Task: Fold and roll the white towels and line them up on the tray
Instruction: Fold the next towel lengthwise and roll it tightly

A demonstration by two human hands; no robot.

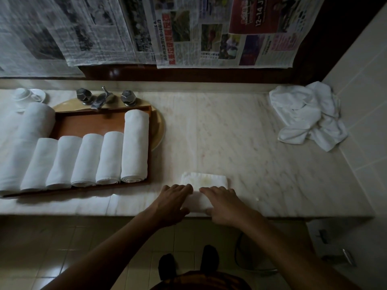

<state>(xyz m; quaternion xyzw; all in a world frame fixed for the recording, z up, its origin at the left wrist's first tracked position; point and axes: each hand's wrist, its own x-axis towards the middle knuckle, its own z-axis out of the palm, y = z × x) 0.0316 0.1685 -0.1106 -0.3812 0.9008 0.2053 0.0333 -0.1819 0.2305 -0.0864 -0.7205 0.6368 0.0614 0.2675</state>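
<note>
— Well, saw a pale veined marble desk under hung newspapers, with a tiled wall on the right and a tiled floor below.

— Noticed the wooden tray at the left?

— Yes, just before the taps; counted six rolled towels side by side on it.

— And the hands?

— Found the left hand and right hand both clasping a half-rolled towel at the desk's front edge, fingers over the roll, thumbs against its near side.

— Any room around?

— Saw a broad stretch of marble between tray and a crumpled towel heap in the far right corner.
</note>
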